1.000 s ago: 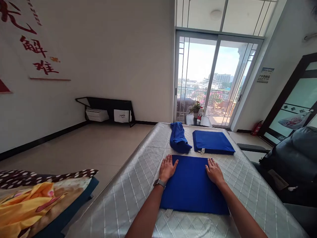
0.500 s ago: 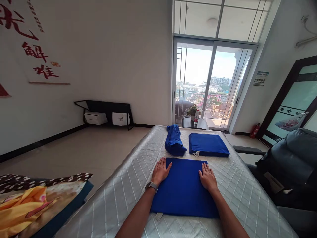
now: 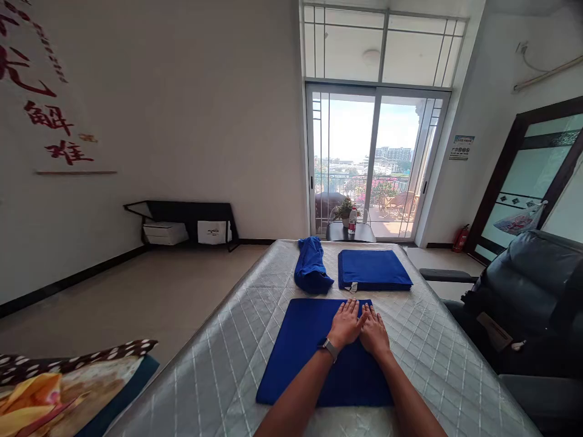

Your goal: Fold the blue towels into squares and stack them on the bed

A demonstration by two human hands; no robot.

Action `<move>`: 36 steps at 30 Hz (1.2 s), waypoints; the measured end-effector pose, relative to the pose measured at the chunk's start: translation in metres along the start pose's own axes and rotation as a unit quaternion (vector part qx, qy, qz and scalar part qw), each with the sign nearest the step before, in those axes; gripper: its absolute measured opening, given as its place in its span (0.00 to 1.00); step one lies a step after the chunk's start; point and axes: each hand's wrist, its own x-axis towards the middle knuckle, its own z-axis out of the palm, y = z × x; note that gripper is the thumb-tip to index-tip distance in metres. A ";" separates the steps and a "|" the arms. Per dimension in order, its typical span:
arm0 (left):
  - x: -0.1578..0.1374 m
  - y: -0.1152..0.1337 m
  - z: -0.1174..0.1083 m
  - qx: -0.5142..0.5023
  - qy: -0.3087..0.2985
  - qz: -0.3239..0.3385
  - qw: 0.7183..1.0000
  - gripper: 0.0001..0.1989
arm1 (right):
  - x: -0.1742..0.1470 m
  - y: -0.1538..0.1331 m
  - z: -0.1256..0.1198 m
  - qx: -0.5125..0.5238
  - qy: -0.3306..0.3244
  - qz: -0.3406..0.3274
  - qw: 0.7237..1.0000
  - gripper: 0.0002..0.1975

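**Risk: cloth skewing or creasing**

Uneven pressure or drag could skew or crease the blue cloth (image 3: 298, 343) on the quilted mattress (image 3: 223, 358). Your left hand (image 3: 347, 326) and right hand (image 3: 374, 335) lie flat, fingers extended, gripping nothing. Cloth's under them, far-right portion, extending left and near.

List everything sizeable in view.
Quilted bed: one, silver, centre
Flat folded cloth: one, blue, on bed
Folded cloth stack: one, blue, on bed
Crumpled cloth: one, blue, left of stack
Leathery armchair: one, black, right
Metal rack: one, black, left
Boxy packages: two, white, on rack
Calligraphy scroll: one, white, left
Patterned fabrics: several, mixed, lower left
Glass sliding door: one, grey, far
Potted plant: one, green, on dark stand
Plastic bottle: one, clear, beside plant
Extinguisher: one, red, right
Framed door: one, dark, right
Left hand and right hand: two, bare, on flat cloth
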 end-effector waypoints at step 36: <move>-0.088 -0.150 -0.044 0.109 -0.036 -0.187 0.976 0.41 | -0.027 -0.001 0.003 0.005 -0.018 0.028 0.999 0.35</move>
